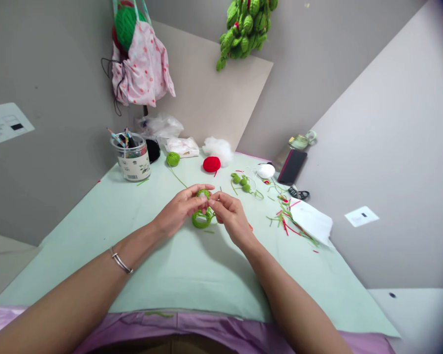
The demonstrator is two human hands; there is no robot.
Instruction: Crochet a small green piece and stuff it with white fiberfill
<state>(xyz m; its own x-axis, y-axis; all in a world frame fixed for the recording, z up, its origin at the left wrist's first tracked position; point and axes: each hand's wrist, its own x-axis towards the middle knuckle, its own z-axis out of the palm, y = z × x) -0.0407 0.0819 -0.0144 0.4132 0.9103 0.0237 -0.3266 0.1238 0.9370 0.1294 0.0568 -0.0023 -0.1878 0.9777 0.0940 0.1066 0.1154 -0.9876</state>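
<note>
My left hand (186,204) holds a small green crocheted piece (203,193) with something white inside it, near the middle of the table. My right hand (227,210) touches the piece's right side with thumb and index finger pinched together; what lies between those fingertips is too small to make out. Just below the hands is a green ring-shaped item (201,219). A green yarn strand runs from a green yarn ball (173,159) toward my left hand.
On the table (162,290) stand a pen jar (135,160) at left, a red yarn ball (211,164) and white stuffing (218,150) behind. Rightward lie a white ball (266,171), a phone (293,167), yarn scraps and white paper (312,219).
</note>
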